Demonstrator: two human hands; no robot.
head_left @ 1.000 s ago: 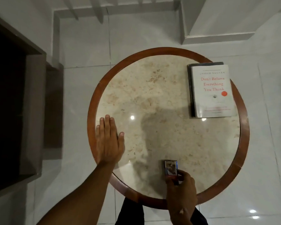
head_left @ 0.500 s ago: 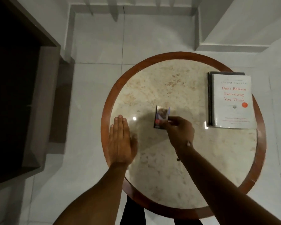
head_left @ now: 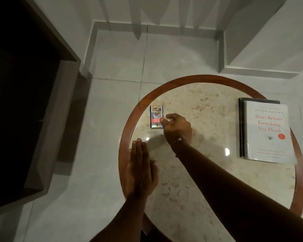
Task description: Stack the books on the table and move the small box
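We saw the right hand with thumb and fingertips on the small box's right edge, box flat near the round table's left rim. The left hand lay flat, fingers extended, on that table's rim nearer us; the stacked books sat by the table's right rim.

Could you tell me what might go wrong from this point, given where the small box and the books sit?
1. The small box lies close to the table's wooden rim; a nudge from the right hand could push it off.
2. The stacked books sit near the opposite edge, so a careless bump might tip them off.
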